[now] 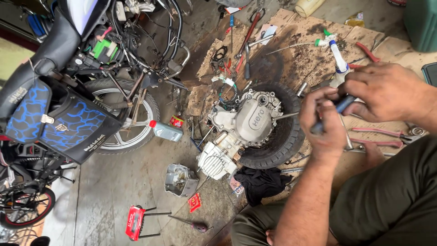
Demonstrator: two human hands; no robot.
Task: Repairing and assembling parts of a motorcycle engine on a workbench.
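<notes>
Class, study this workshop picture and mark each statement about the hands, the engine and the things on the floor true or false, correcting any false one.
1. Both hands grip one blue-handled tool. True.
2. The silver motorcycle engine rests on a black rubber tyre. True.
3. The grey oil bottle with a red cap stands upright. False: it lies on its side.
4. The left hand rests on the engine. False: it is apart from it.
5. Red-handled pliers lie under the right hand. True.

concrete floor, cardboard, tyre
</notes>
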